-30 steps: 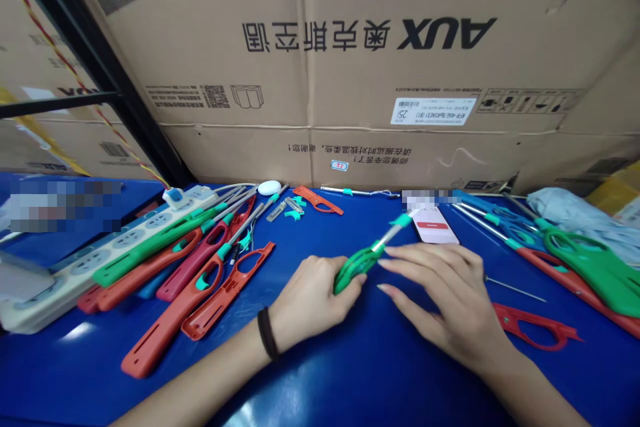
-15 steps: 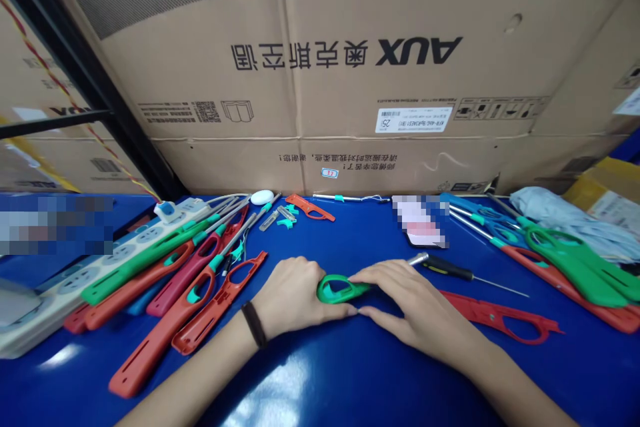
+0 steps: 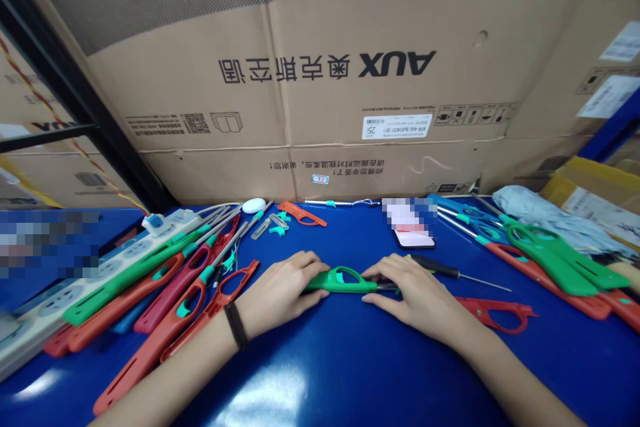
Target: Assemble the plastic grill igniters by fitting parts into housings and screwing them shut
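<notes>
A green long-neck lighter (image 3: 345, 283) with a teal trigger lies sideways between my hands, just over the blue table. My left hand (image 3: 283, 287) is closed round its handle end, which the fingers partly hide. My right hand (image 3: 410, 290) pinches the other end, where the metal tube leaves the green body; the tip is mostly covered. Beyond my right hand is a screwdriver (image 3: 445, 270) with a dark handle. A red handle shell (image 3: 503, 315) lies to the right of that hand. Left of my left wrist rest another open red shell (image 3: 203, 323) and an orange-red lighter (image 3: 150, 343).
Several lighters (image 3: 130, 280) lean along a white power strip (image 3: 107, 267) at left. Small clear tanks (image 3: 261, 228), teal triggers (image 3: 279, 231) and a phone (image 3: 415, 237) lie farther back. More green lighters (image 3: 565, 267) are piled at right. A large cardboard box (image 3: 300, 107) stands behind.
The lighter shows more of its green body and its metal tube now. My hands have moved apart slightly, and the whole view has shifted a little.
</notes>
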Motion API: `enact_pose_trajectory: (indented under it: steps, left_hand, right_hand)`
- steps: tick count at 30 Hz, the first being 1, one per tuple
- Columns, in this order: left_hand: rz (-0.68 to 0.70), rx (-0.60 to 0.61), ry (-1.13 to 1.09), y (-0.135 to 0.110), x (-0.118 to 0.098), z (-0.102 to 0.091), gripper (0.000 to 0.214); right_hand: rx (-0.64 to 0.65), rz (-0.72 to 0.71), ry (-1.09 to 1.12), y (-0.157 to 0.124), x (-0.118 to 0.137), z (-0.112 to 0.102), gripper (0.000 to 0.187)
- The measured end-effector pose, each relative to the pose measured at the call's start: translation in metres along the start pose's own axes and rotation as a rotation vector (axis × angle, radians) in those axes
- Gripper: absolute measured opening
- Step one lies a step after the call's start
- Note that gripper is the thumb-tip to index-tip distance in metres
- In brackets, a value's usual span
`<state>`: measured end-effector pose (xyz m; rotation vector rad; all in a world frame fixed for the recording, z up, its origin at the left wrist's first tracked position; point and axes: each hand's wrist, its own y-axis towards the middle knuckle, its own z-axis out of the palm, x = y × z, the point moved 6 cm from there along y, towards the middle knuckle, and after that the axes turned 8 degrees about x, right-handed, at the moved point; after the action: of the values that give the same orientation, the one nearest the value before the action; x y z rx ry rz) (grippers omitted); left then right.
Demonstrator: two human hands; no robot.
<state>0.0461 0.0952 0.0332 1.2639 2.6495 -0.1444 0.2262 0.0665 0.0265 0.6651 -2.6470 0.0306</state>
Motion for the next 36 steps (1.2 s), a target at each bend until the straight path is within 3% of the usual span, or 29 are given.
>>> enact_pose_trajectory:
  steps: [6,21,26,36]
  left_hand:
    - [0.126,-0.026,-0.016,-0.001,-0.002,0.006,0.031]
    - [0.005,-0.105,-0.319,-0.003,0.013,0.009,0.033]
    - [0.035,-0.149,-0.334,-0.006,0.011,0.008,0.039]
    - [0.100,-0.193,-0.319,-0.009,0.010,0.005,0.037]
  right_hand:
    - [-0.043,-0.044,0.011,0.002,0.004,0.003,0.016]
    - [-0.128,-0.032,0.034,-0.002,0.001,-0.001,0.018]
    - [-0.107,-0.024,0.082,-0.004,0.002,-0.003,0.027]
    - [-0.146,-0.124,0.071,-0.003,0.013,-0.006,0.019]
